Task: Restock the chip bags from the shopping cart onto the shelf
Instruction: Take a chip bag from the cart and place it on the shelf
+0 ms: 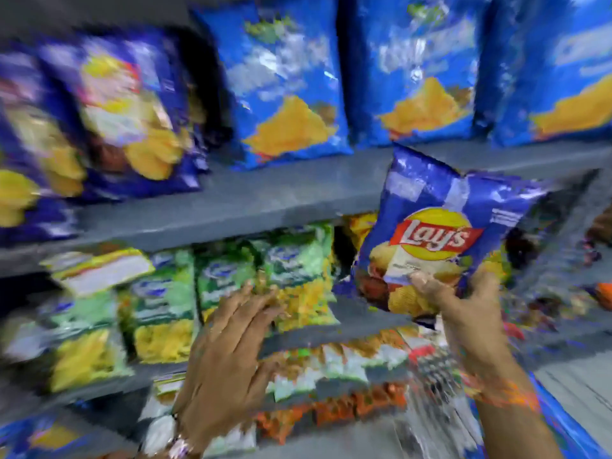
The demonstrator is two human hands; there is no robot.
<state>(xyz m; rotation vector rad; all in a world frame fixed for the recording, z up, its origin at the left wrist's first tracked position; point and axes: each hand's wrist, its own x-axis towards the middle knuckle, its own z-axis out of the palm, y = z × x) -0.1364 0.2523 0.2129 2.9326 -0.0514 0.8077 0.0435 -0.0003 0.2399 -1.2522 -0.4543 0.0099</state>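
One glossy dark-blue Lay's chip bag [433, 240] is pinched at its bottom edge by the right hand [463, 303], raised before the grey shelf board [231, 207]. Left hand [228, 346] empty, fingers spread near green bags [291, 276]. Best aimed upright at the bare stretch beside the matching dark-blue bags [126, 107].

Blue bag [440, 233] with a red-and-yellow Lay's logo and pale yellow chips printed on it; bright blue bags [284, 91] above show golden chips; dark blue ones [126, 107] at left; green-and-yellow bags [298, 276] below; grey shelf [265, 197]; orange thread on the right wrist [510, 395]
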